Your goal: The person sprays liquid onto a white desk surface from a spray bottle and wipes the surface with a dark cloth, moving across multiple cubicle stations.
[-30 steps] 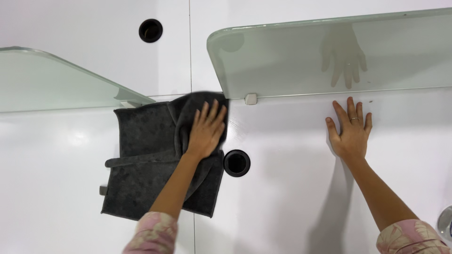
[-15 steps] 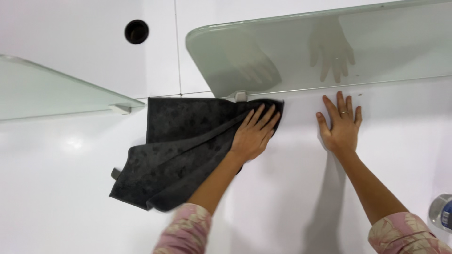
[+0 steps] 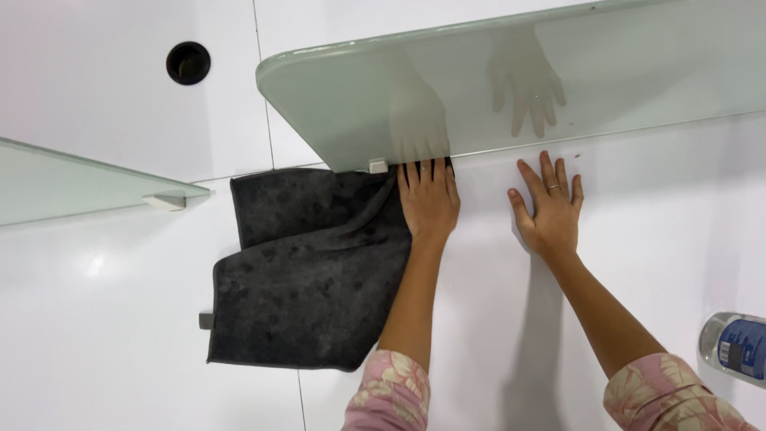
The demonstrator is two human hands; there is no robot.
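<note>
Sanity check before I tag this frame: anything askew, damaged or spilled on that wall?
Nothing damaged or spilled. The dark grey cloth hangs bunched and folded unevenly under the left hand, which presses it against the white wall just below the glass shelf. The right hand lies flat on the wall. The shelf sits level.

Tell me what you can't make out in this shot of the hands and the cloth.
Head view only:
- Left hand fingertips: under the glass shelf edge.
- Dark cloth: part under that hand and forearm.
- Bottle: cut off at the right edge.
- Black hole: inside too dark.
</note>
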